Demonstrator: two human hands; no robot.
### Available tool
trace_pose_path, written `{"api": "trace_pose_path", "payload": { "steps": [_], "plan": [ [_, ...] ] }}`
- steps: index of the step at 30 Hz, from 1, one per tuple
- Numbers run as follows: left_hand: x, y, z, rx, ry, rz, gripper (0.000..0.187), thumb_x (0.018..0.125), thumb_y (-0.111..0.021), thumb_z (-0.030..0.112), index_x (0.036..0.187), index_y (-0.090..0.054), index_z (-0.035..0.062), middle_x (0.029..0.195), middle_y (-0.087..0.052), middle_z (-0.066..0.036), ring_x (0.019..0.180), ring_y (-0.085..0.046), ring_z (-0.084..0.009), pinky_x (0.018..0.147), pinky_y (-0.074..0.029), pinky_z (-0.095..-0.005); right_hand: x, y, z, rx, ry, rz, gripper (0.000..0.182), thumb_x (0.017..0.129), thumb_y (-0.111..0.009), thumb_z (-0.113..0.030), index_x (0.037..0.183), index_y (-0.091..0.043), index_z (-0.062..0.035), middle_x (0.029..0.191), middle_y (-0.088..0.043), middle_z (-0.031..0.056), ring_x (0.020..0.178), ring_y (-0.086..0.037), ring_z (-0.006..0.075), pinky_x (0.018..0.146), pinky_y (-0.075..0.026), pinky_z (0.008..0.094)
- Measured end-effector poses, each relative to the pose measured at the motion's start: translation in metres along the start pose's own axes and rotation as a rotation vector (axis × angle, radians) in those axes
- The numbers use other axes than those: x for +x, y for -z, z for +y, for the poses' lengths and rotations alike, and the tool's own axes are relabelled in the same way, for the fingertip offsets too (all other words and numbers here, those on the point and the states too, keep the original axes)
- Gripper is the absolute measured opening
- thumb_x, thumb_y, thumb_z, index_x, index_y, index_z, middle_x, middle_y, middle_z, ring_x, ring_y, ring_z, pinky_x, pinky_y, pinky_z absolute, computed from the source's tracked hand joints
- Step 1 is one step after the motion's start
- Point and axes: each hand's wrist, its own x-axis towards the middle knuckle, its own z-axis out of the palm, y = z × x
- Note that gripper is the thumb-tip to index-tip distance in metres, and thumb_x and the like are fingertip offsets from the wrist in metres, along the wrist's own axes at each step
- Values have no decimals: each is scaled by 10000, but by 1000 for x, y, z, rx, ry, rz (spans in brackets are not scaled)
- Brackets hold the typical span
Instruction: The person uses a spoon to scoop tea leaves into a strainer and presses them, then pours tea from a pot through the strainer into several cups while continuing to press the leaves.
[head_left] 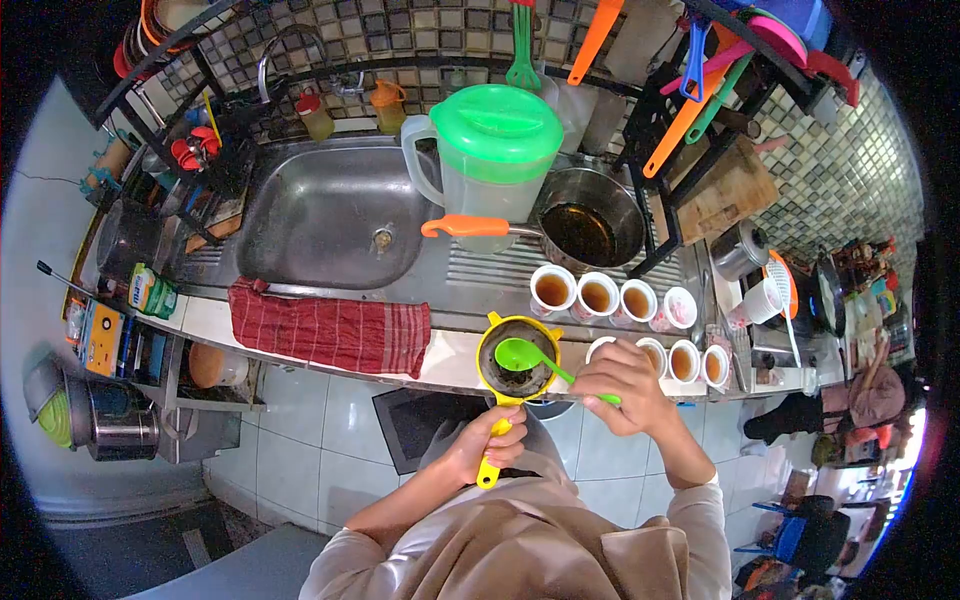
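Our left hand (482,447) wraps the yellow strainer (508,399), seemingly steadying it for the green spoon (519,354) our right hand (630,388) pinches

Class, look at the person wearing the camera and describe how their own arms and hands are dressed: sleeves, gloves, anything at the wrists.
The left hand and right hand are bare, without gloves. The left sleeve and right sleeve are pale, off-white and loose, leaving the forearms uncovered. No watch or bracelet shows at either wrist.
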Motion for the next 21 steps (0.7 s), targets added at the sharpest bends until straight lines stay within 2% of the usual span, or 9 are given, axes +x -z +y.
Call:
{"api": "trace_pose_path", "payload": {
  "steps": [8, 11, 14, 16, 17, 19, 21],
  "plan": [
    [0, 0, 1, 10, -12, -1, 218, 847, -449, 276, 692, -380, 139, 458, -248, 62, 340, -218, -33, 302, -190, -168, 3, -6, -4, -136, 91, -90, 149, 658, -618, -169, 783, -603, -89, 684, -515, 3, 643, -474, 176, 557, -340, 296],
    [0, 1, 0, 6, -17, -3, 215, 845, -451, 275, 695, -381, 138, 458, -248, 61, 340, -220, -34, 303, -188, -169, 6, -8, -7, -104, 100, -83, 137, 650, -617, -156, 766, -595, -86, 695, -514, 9, 648, -477, 183, 564, -352, 308],
    [1, 2, 0, 0, -14, 10, 211, 846, -449, 272, 698, -380, 138, 462, -252, 61, 347, -222, -34, 303, -188, -169, 11, -14, -4, 21, 27, -5, 121, 634, -581, -85, 753, -579, -63, 695, -514, 43, 653, -479, 205, 565, -366, 318],
    [0, 0, 0, 0, -18, 15, 206, 846, -446, 269, 703, -379, 138, 465, -256, 61, 353, -224, -34, 303, -189, -169, 10, -24, 5, 328, -15, 172, 92, 601, -509, -17, 690, -527, -27, 670, -499, 79, 641, -480, 211, 552, -378, 318],
    [0, 1, 0, -1, -16, 16, 206, 846, -446, 269, 703, -379, 138, 465, -256, 61, 353, -224, -34, 303, -189, -169, 9, -28, 9, 328, -17, 171, 92, 601, -509, -17, 690, -527, -27, 670, -499, 79, 641, -480, 211, 552, -378, 318],
    [1, 1, 1, 10, -13, 25, 207, 847, -442, 271, 702, -374, 139, 468, -258, 60, 356, -225, -34, 304, -192, -169, 6, -34, 14, 980, -295, 190, 29, 598, -446, -18, 624, -452, -7, 629, -473, 92, 598, -466, 198, 526, -363, 299],
    [0, 1, 1, 15, -8, 20, 212, 848, -440, 275, 700, -370, 140, 467, -256, 62, 355, -224, -34, 304, -190, -168, 8, -35, 13, 963, -346, 142, 44, 606, -443, -46, 579, -423, -16, 578, -460, 80, 546, -439, 201, 528, -361, 305]
  ]
}}
